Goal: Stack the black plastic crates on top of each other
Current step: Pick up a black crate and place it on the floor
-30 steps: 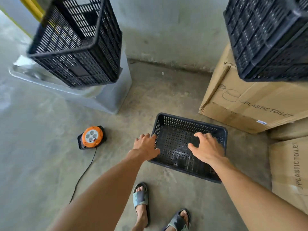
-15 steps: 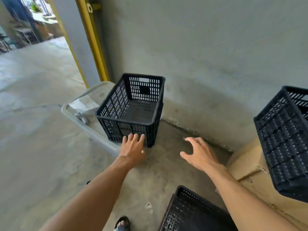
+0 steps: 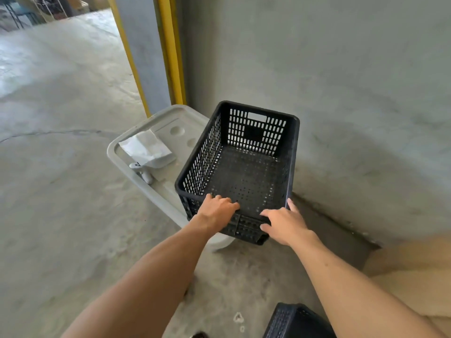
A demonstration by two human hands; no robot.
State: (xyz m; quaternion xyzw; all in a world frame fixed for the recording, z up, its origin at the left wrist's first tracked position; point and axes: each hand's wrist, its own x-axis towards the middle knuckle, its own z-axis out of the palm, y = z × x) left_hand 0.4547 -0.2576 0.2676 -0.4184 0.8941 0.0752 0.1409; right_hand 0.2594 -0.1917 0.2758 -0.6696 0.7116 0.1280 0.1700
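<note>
A black slotted plastic crate (image 3: 246,172) sits upright and empty on the right part of a grey lidded bin (image 3: 168,123), close to the concrete wall. My left hand (image 3: 217,212) lies over the crate's near rim, fingers curled inside. My right hand (image 3: 284,223) holds the same near wall by its right corner, thumb on the outside and fingers over the rim. A corner of a second black crate (image 3: 292,322) shows on the floor at the bottom edge, beside my right forearm.
A white folded bag (image 3: 148,150) and a small grey latch lie on the bin lid left of the crate. Yellow posts (image 3: 170,45) stand behind the bin. Cardboard boxes (image 3: 415,276) sit at the right. Bare concrete floor stretches to the left.
The view has closed in on the crate on the bin. Both hands went from spread in the air in front of it to resting on its near rim.
</note>
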